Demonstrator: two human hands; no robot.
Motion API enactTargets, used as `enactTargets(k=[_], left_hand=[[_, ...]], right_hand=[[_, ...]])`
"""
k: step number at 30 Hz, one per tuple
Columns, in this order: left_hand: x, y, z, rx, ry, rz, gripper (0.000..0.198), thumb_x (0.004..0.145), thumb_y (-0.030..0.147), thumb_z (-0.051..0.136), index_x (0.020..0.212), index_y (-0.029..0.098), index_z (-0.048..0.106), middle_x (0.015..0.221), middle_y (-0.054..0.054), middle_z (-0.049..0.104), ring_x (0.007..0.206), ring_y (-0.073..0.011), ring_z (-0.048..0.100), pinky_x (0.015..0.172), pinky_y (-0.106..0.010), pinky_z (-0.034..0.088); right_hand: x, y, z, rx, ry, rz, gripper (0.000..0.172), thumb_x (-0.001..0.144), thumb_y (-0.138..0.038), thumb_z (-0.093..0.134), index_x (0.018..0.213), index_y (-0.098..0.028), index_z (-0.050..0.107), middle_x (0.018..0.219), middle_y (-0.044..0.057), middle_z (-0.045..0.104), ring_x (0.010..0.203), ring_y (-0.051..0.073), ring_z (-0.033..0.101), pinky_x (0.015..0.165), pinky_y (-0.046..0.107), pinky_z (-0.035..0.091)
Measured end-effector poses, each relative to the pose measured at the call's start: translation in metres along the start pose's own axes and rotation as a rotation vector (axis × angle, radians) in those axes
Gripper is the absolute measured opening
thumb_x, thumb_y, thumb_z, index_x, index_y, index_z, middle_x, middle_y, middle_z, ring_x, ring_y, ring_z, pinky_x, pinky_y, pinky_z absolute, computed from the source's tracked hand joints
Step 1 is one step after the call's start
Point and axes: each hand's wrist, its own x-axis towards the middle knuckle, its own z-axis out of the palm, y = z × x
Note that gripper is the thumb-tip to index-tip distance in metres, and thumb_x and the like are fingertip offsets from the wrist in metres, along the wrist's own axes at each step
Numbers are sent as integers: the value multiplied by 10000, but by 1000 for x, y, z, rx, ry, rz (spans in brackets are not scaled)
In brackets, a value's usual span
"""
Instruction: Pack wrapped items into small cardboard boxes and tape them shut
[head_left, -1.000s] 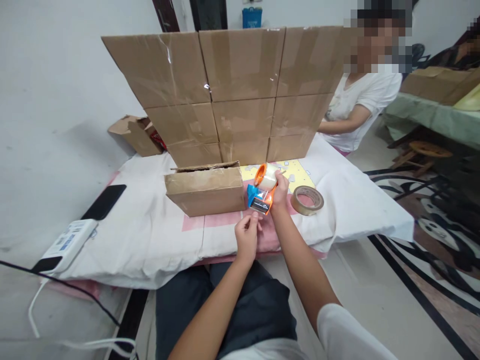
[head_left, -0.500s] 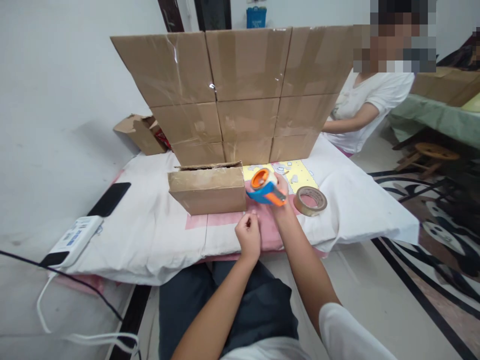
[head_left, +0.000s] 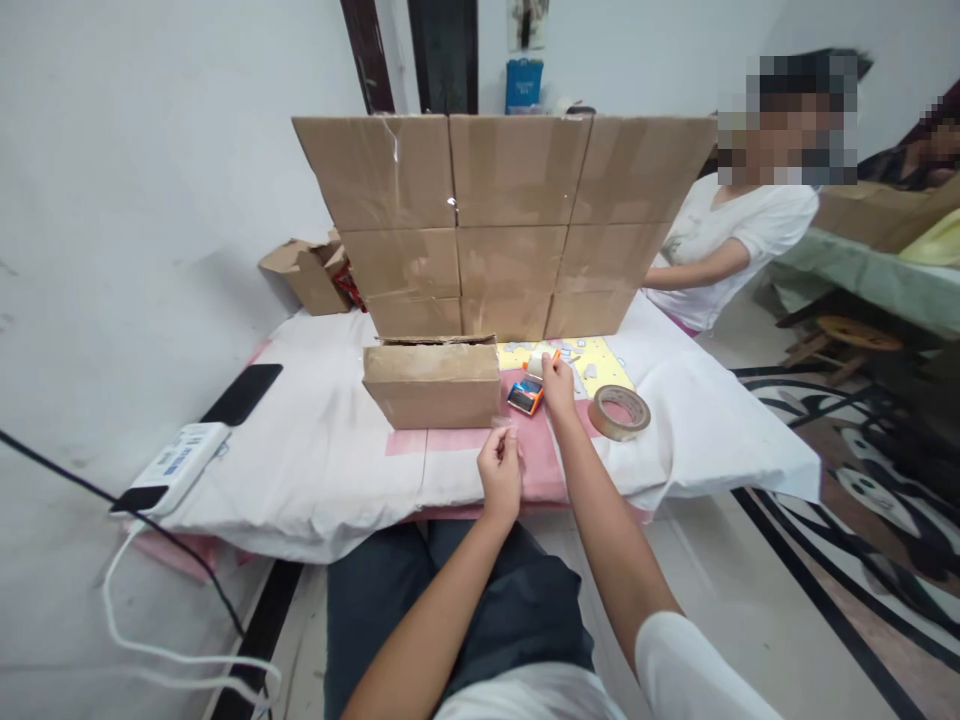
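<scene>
My left hand [head_left: 500, 470] is closed in a pinch on a small piece of clear tape [head_left: 504, 424], just off the near right corner of a cardboard box [head_left: 433, 392]. The box lies on its side, with a slightly gaping seam along its top. To the right, the fingers of my right hand [head_left: 559, 387] are closed on the blue and orange tape dispenser [head_left: 526, 394], which is tilted over the pink cloth. A wide roll of tape [head_left: 619, 412] lies on the table, right of my right hand.
Behind the box rises a stack of cardboard boxes [head_left: 510, 262]. An opened carton [head_left: 311, 278] stands at the back left. A power strip [head_left: 177, 465] and a black phone-like object [head_left: 241, 394] lie at the left. A person in a white shirt [head_left: 739, 240] is at the back right.
The dispenser in my right hand has turned and come down lower. A clear tape piece now shows at my left fingertips. The camera view has shifted, so the stack appears lower.
</scene>
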Motion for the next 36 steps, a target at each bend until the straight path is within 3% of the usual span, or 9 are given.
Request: enactTargets(k=[5, 6, 10, 12, 16, 23, 29, 33, 36], left_hand=[[-1, 2, -6, -56, -95, -11, 395, 905, 554, 603, 839, 168, 654, 612, 39, 503, 550, -102, 458, 543, -221, 384], [-1, 2, -7, -67, -110, -12, 393, 906, 552, 603, 838, 168, 656, 615, 39, 504, 552, -101, 460, 545, -220, 385], [-3, 7, -13, -105, -151, -5, 395, 900, 557, 613, 886, 169, 688, 652, 26, 542, 578, -106, 483, 571, -225, 403], [-1, 11, -19, -117, -160, 7, 392, 892, 554, 624, 879, 170, 698, 678, 15, 566, 614, -112, 500, 601, -229, 417], [11, 20, -35, -126, -152, 30, 386, 881, 547, 636, 829, 168, 688, 677, 9, 584, 641, -117, 516, 626, -230, 419], [37, 41, -72, -74, -175, -16, 435, 862, 567, 636, 860, 139, 710, 494, 45, 498, 473, -99, 438, 506, -229, 352], [48, 68, -91, 91, -173, -8, 441, 891, 562, 574, 795, 149, 695, 485, 51, 453, 459, -95, 398, 479, -233, 306], [53, 78, -111, 310, -74, 43, 406, 854, 540, 637, 712, 164, 689, 509, 30, 498, 490, -112, 430, 498, -249, 302], [63, 87, -130, 485, 56, 116, 298, 867, 465, 645, 827, 184, 735, 565, 6, 573, 562, -157, 515, 578, -281, 377]], right_hand=[[-38, -21, -37, -43, 90, -60, 464, 747, -552, 666, 980, -152, 644, 1030, 145, 708, 1006, 286, 647, 882, 406, 518], [-50, -27, -44, -35, 30, -104, 462, 758, -545, 664, 1006, -156, 658, 1061, 147, 708, 1028, 284, 646, 906, 411, 517], [-95, -49, -59, -24, -452, -237, 291, 836, -467, 642, 869, -191, 728, 968, 100, 732, 969, 245, 675, 902, 383, 535], [-109, -57, -55, -45, -528, -235, 212, 825, -393, 659, 843, -194, 731, 961, 91, 730, 951, 236, 678, 866, 366, 547], [-121, -70, -34, -67, -531, -246, 134, 816, -311, 632, 790, -192, 688, 885, 70, 699, 855, 210, 667, 765, 330, 549], [-132, -97, 7, -169, -465, -537, 124, 841, -192, 547, 729, -205, 597, 855, 61, 661, 840, 208, 627, 770, 349, 490], [-144, -108, 25, -155, -422, -630, 126, 892, -182, 544, 777, -209, 588, 867, 52, 652, 856, 203, 603, 748, 333, 454], [-137, -126, 23, -96, -288, -691, 142, 928, -195, 511, 797, -211, 564, 838, 42, 615, 785, 185, 562, 693, 317, 425], [-122, -149, 18, -36, -201, -682, 147, 937, -242, 526, 804, -211, 582, 851, 42, 611, 778, 182, 548, 681, 316, 413]])
